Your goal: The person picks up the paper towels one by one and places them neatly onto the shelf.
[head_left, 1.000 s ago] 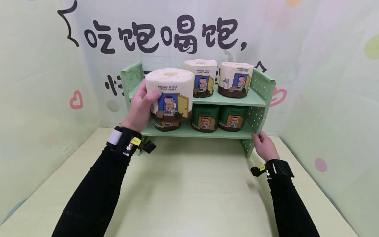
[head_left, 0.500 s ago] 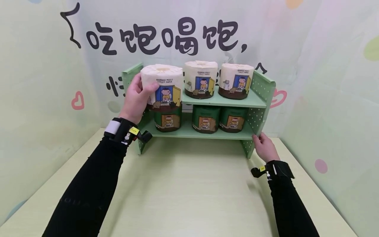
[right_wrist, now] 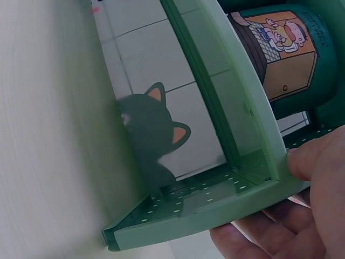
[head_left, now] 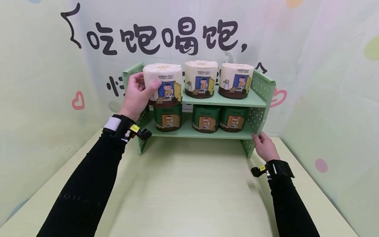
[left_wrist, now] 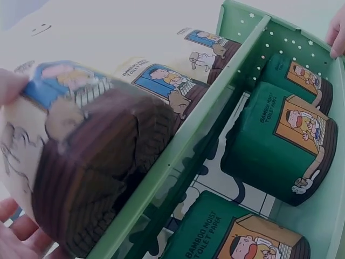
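My left hand (head_left: 137, 95) grips a white wrapped toilet paper roll (head_left: 163, 82) by its left side, thumb across the printed front. In the left wrist view the held roll (left_wrist: 81, 162) is tilted, its dark base at the front edge of the upper shelf (left_wrist: 183, 129). On that shelf stand two more white rolls (head_left: 201, 80). Below, the lower shelf (head_left: 186, 133) carries three green toilet paper rolls (head_left: 205, 118). With thumb and fingers, my right hand (head_left: 266, 148) pinches the front edge of the green rack's right side panel (head_left: 260, 102).
The rack stands on a pale table (head_left: 192, 184) near the back wall (head_left: 165, 19), which bears large black lettering. Side walls (head_left: 331, 98) rise at left and right. The perforated left panel (head_left: 133, 75) of the rack is close to my left hand.
My left hand has carried the white roll left and back, from in front of the rack to the upper shelf's left end. My right hand stays on the side panel.
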A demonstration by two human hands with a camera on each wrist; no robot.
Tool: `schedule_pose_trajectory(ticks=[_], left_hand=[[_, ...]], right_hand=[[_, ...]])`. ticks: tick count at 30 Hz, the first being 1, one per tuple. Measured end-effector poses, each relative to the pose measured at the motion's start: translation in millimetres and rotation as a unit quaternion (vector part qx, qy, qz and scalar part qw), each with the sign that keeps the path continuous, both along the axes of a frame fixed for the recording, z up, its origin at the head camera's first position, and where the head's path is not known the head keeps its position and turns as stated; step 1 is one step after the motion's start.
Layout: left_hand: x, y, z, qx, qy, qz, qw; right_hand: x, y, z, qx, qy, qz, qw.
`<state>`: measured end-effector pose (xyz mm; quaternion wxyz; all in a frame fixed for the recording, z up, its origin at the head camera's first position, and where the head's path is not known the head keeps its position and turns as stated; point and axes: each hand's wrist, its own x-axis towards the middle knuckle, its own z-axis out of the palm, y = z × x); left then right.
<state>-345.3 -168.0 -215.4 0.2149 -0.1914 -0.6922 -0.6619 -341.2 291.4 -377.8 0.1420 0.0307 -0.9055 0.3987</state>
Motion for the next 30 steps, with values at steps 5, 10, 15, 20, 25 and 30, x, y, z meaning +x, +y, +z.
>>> schedule_pose_trajectory(ticks=[5, 10, 15, 20, 25, 30], left_hand=[[-0.7, 2, 2.5, -0.021, -0.007, 0.031, 0.9993], [-1.6, 5, 4.3, -0.064, -0.003, 0.068, 0.9956], [-4.4, 6, 7.1, -0.067, -0.006, 0.092, 0.9935], [-8.3, 7, 9.5, -0.069, -0.010, 0.099, 0.9927], [-12.9, 6, 11.9, -0.104, -0.012, 0.107, 0.9888], [-16.4, 7, 14.6, -0.153, -0.011, 0.118, 0.9811]], right_hand=[[0.6, 1, -0.7, 0.001, -0.002, 0.001, 1.000], [1.8, 1, -0.2, 0.000, -0.006, 0.003, 1.000], [1.2, 1, 0.2, 0.001, -0.008, 0.005, 1.000], [0.8, 2, -0.6, 0.001, -0.009, 0.001, 1.000], [1.0, 2, -0.7, 0.001, -0.007, 0.004, 1.000], [0.7, 2, -1.0, 0.003, -0.007, 0.002, 1.000]])
